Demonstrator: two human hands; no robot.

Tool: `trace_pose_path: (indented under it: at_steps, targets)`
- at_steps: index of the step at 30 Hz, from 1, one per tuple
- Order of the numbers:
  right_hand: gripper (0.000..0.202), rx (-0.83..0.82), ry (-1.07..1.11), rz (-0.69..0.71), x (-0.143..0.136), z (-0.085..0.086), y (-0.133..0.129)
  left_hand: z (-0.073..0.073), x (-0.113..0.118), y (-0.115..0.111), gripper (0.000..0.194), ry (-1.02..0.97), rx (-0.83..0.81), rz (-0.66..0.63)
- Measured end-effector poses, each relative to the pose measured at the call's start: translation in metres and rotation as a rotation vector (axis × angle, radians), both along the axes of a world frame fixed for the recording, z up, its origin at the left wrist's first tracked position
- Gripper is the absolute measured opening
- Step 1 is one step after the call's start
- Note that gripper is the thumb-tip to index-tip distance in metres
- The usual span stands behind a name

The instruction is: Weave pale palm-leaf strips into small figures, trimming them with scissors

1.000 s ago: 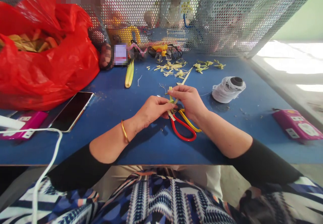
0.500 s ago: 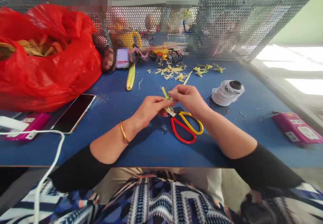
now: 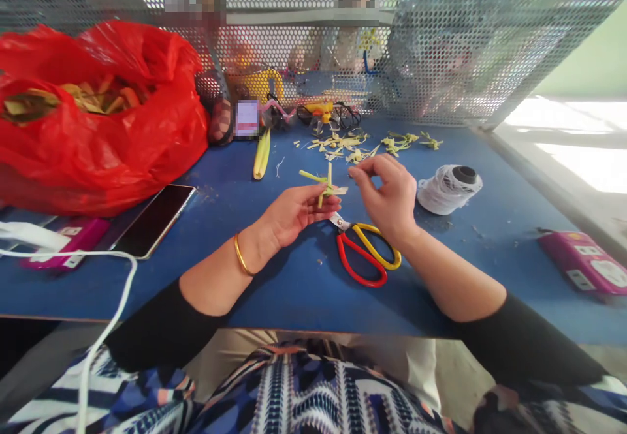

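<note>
My left hand [image 3: 298,215], with a gold bangle at the wrist, pinches a small knot of pale green leaf strips [image 3: 324,185] whose ends stick out crosswise. Just right of it, apart from the strips, is my right hand [image 3: 389,192]. Its fingers are curled, thumb and forefinger close together; anything between them is too small to make out. Below and between the hands lie scissors [image 3: 365,251] with one red and one yellow handle, their blades partly behind my left fingers. To the right of my right hand stands a spool of white thread [image 3: 448,189].
Leaf scraps [image 3: 340,143] and small knotted leaf pieces [image 3: 399,141] lie behind the hands, near a folded leaf bundle [image 3: 262,153]. A red plastic bag [image 3: 161,153], a phone [image 3: 154,222] and a white cable [image 3: 105,329] are at left. A magenta box [image 3: 585,261] lies right; a perforated metal screen [image 3: 435,62] stands behind.
My right hand has let go of the leaf strips and drawn back to the right. In my left hand the strips have turned, showing their crossed ends. The whole view has shifted slightly.
</note>
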State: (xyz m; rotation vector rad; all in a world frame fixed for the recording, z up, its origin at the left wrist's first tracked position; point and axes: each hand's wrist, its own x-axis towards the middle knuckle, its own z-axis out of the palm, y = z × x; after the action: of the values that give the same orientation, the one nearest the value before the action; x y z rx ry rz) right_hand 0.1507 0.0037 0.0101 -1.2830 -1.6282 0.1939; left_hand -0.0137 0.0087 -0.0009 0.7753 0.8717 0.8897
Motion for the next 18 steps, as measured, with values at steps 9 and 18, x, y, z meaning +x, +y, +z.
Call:
trace_pose_path:
  at_steps: [9, 18]
  targets:
    - [0.020, -0.385, -0.001, 0.277, -0.018, -0.020, -0.011, -0.003, 0.004, -0.001, 0.006, -0.066, 0.066, 0.095]
    - [0.017, -0.471, 0.125, 0.265, -0.021, -0.022, -0.011, -0.006, 0.005, -0.002, 0.008, -0.076, 0.034, 0.105]
